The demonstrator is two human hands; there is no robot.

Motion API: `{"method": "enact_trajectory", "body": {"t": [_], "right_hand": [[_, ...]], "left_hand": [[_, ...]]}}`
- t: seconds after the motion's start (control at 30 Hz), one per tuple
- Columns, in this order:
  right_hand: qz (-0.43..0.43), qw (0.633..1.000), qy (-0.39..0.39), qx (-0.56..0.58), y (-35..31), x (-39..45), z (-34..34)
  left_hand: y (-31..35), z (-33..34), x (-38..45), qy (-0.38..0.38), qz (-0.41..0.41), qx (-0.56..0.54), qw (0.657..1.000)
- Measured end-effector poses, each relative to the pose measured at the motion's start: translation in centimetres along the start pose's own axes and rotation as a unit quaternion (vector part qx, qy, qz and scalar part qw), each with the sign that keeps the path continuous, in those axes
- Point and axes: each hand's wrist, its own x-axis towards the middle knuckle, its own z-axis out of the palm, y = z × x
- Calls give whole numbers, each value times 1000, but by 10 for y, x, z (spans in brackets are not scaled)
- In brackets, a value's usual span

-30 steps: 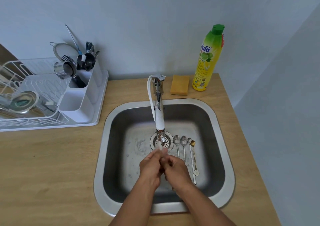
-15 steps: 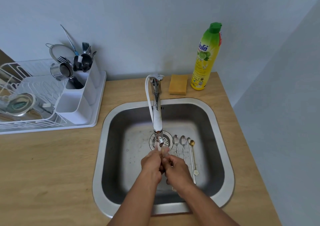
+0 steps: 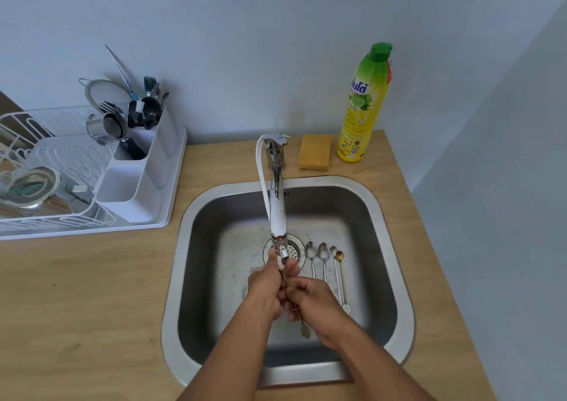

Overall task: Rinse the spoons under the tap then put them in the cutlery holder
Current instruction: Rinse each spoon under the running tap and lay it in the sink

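Four spoons [image 3: 325, 270] are counted lying side by side on the floor of the sink [image 3: 395, 265], right of the drain; the rightmost is gold-coloured. A fifth spoon [image 3: 299, 316] is held beneath the tap [image 3: 277, 213] spout. One sponge [image 3: 315, 155] and one bottle [image 3: 365, 106] are noted at the counter's rear; the bottle's script is not legible, though "700" is seen near its base. One cutlery holder [image 3: 138, 182], already stocked, stands in the rack at left. The left hand [image 3: 267, 284] is closed around the spoon's upper end; the right hand [image 3: 316, 302] is pinched on its handle.
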Motion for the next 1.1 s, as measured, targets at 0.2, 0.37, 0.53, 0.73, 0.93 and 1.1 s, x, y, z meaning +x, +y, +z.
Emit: {"method": "enact_trajectory", "body": {"t": [0.2,0.37,0.53,0.73,0.93,1.1], "right_hand": [[26,999,21,0,-5,5,-7],[34,999,19,24,-4,-4,-6],[37,998,42,-3,-10,-11,-11],[33,993,32,-112,-10,-12,-20],[-7,975,45,-219,-11,-7,-28],[-46,944,45,-324,-15,-8,-52]], "left_hand": [[-17,-7,-12,-26,147,111,982],[-17,-10,-12,1,202,213,956],[-12,-14,-5,2,254,277,927],[-3,-35,1,26,313,290,904],[2,-52,1,-44,314,324,892],[13,-61,0,-32,385,505,772]]}}
